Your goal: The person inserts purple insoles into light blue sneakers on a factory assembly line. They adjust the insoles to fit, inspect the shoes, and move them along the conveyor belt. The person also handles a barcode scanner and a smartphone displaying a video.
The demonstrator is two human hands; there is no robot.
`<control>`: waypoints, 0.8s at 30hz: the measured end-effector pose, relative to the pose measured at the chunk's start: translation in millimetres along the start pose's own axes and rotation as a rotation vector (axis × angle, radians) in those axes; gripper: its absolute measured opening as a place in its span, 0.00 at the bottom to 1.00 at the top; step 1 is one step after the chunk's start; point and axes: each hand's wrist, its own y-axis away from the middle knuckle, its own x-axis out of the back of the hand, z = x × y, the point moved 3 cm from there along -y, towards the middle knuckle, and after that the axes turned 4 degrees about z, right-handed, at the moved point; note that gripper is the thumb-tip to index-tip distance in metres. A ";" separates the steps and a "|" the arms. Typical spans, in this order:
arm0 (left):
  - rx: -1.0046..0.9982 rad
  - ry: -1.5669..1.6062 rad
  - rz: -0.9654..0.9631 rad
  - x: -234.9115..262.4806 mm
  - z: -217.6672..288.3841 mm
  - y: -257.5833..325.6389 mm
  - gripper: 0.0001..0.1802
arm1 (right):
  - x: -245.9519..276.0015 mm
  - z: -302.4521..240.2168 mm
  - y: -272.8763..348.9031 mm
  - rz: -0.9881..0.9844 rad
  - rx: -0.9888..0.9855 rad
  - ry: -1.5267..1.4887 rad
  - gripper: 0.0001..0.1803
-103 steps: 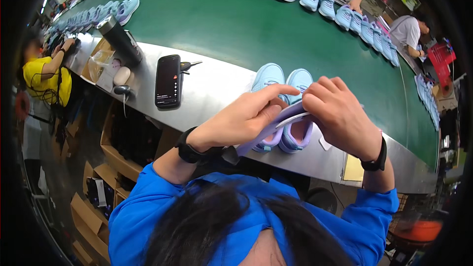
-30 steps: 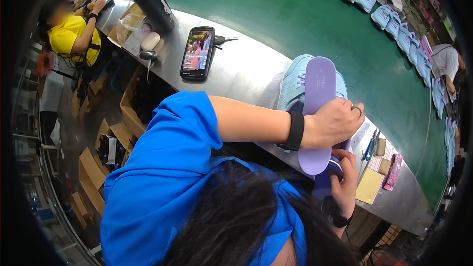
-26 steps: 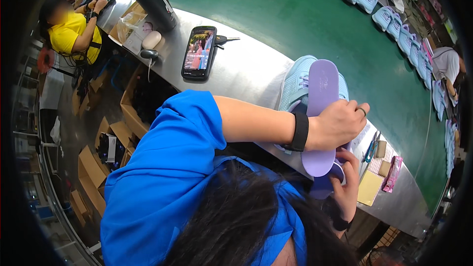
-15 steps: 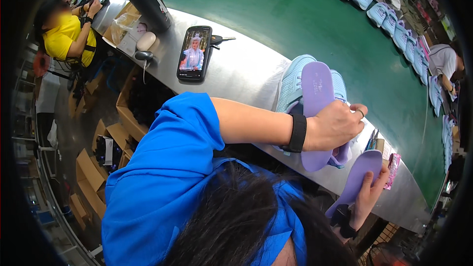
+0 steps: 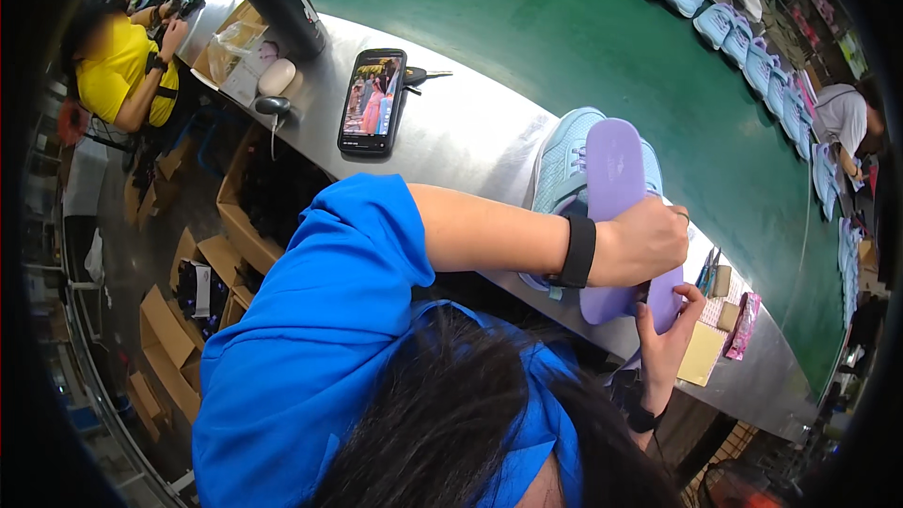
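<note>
A pair of light blue sneakers stands on the metal bench edge; the left sneaker point(image 5: 561, 165) shows more, the right sneaker point(image 5: 651, 167) is mostly covered. Over them lies a long purple insole point(image 5: 616, 165), passing beneath my left wrist. My left hand point(image 5: 644, 243) is closed at this insole, its fingertips largely hidden. A second purple insole point(image 5: 667, 299) is pinched between thumb and fingers of my right hand point(image 5: 670, 343), just below the left hand. Its upper end is tucked behind the left hand, so I cannot tell whether it touches the sneaker.
On the metal bench point(image 5: 461, 118) lie a phone point(image 5: 372, 103), keys point(image 5: 420, 76), a dark tumbler point(image 5: 280, 9), a yellow pad point(image 5: 702, 355) and a pink packet point(image 5: 743, 326). Beyond runs a green belt point(image 5: 527, 28) with sneakers along its far side. Other people sit nearby; cardboard boxes point(image 5: 171, 327) stand left.
My right hand has moved up and left with the second insole, close to my left hand. My left hand's fingers have curled in. The yellow pad has come into view.
</note>
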 end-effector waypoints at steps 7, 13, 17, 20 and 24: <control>0.088 0.283 -0.149 6.8 -23.5 -22.6 0.05 | 19.9 -30.9 -5.7 -0.208 0.007 0.211 0.28; 0.085 0.305 -0.082 -1.4 -14.2 -19.9 0.05 | 32.0 -52.8 -11.1 -0.159 0.231 0.443 0.19; 0.094 0.335 -0.053 2.6 -17.6 -18.6 0.05 | 27.5 -62.1 -14.9 -0.141 0.226 0.464 0.14; 0.098 0.384 -0.102 6.8 -24.5 -25.2 0.05 | 24.6 -70.5 -17.8 -0.187 0.234 0.483 0.13; 0.129 0.411 -0.238 -0.9 -35.6 -36.8 0.09 | 22.1 -81.8 -26.0 -0.273 0.219 0.487 0.13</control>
